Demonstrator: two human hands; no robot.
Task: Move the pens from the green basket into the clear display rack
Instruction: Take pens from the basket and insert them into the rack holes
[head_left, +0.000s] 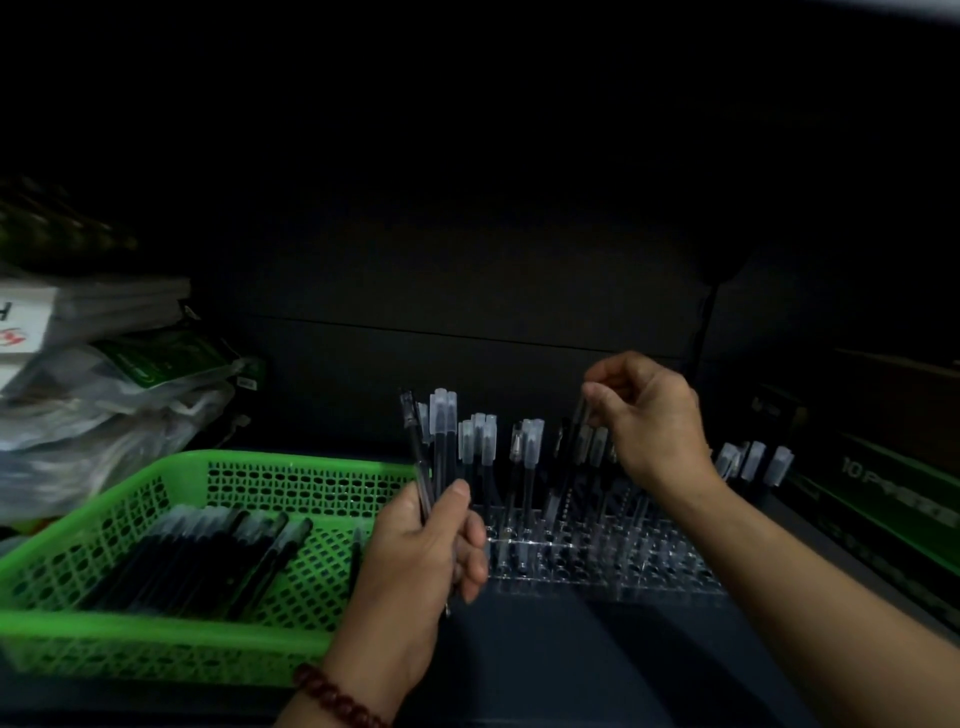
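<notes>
A green mesh basket (156, 631) at the lower left holds several dark pens (197, 561) lying side by side. To its right stands the clear display rack (597, 566), a plate of holes with several capped pens upright in it. My left hand (426, 566) grips a bunch of pens (441, 436) that stick up between basket and rack. My right hand (649, 415) is above the rack's back rows and pinches the top of one pen (579, 423) at its fingertips.
Plastic bags and stacked white boxes (88, 364) pile up behind the basket on the left. Dark green-and-black boxes (883, 499) line the right side. The scene is dim, and a dark wall rises behind the rack.
</notes>
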